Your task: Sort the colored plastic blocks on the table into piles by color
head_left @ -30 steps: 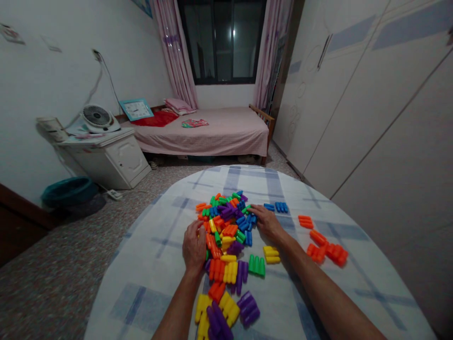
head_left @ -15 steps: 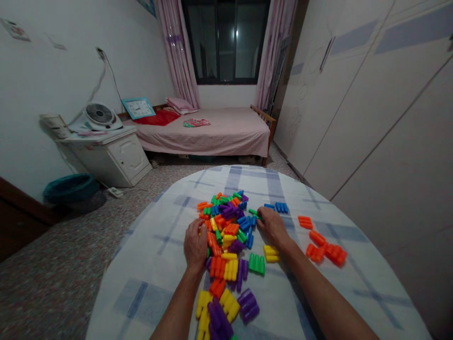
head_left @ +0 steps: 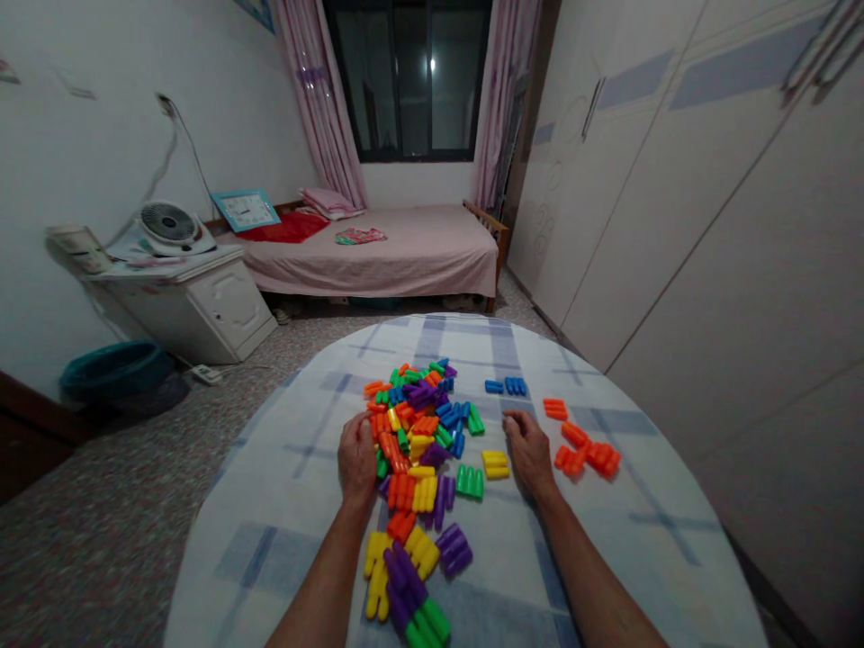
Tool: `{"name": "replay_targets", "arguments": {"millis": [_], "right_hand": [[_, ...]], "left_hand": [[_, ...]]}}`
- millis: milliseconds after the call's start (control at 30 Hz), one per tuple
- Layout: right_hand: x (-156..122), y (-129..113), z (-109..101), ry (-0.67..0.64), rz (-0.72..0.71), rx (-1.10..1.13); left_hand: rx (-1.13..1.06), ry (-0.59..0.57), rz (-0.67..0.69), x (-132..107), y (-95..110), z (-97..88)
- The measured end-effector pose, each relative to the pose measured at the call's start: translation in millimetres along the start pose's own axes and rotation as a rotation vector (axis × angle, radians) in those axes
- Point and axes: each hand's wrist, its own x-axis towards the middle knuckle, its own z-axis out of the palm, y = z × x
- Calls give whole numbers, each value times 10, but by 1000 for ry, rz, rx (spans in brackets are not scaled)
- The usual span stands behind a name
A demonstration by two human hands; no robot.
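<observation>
My left hand [head_left: 357, 457] rests along the left edge of a pile of plastic building blocks [head_left: 424, 423], its fingers loosely bent against the nearest pieces. Its fingertips are partly hidden. My right hand [head_left: 530, 448] is over the cloth, right of a yellow block [head_left: 495, 464], with fingers loosely bent and slightly apart, holding nothing visible. A green block [head_left: 475, 419] leans at the pile's right side. Another green block [head_left: 470, 482] lies closer to me. Blue blocks [head_left: 515, 386] lie beyond my right hand, and orange blocks [head_left: 599, 459] to its right.
The round table has a white and blue checked cloth [head_left: 290, 540]. Joined yellow, purple and green blocks [head_left: 405, 576] lie at the front. Behind the table stands a bed [head_left: 405, 261]. A wardrobe [head_left: 675, 225] is on the right, a white cabinet [head_left: 222, 310] on the left.
My right hand has moved away from the green block at the pile's right side and back toward me. My left hand stays by the pile. The view has turned slightly right.
</observation>
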Motion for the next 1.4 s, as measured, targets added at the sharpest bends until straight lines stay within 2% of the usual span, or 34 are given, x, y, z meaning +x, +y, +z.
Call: {"name": "replay_targets", "arguments": {"millis": [67, 167, 233, 333, 433, 533, 667, 800, 1100, 1300, 1400], "right_hand": [[10, -16, 0, 5, -8, -3], [9, -9, 2, -7, -9, 28], [5, 16, 5, -9, -4, 64], [9, 60, 14, -19, 0, 109], [22, 88, 22, -31, 5, 134], [30, 97, 25, -45, 5, 152], [29, 109, 30, -75, 1, 186], [28, 118, 36, -82, 2, 182], [21, 52, -15, -86, 30, 159], [22, 57, -9, -92, 41, 192], [19, 53, -4, -95, 42, 187]], "left_hand": [[6, 15, 57, -10, 92, -35], [32, -7, 223, -36, 396, -103], [34, -74, 325, -64, 684, -149], [17, -204, 410, -116, 1108, -155], [64, -367, 531, -160, 1352, 9], [236, -588, 663, -186, 1342, 354], [563, -848, 808, -197, 1126, 852], [682, -923, 886, -173, 1000, 1113], [681, -947, 879, -51, 1068, 1182], [615, -830, 810, 14, 1138, 1091], [597, -884, 817, 1, 1090, 1025]]}}
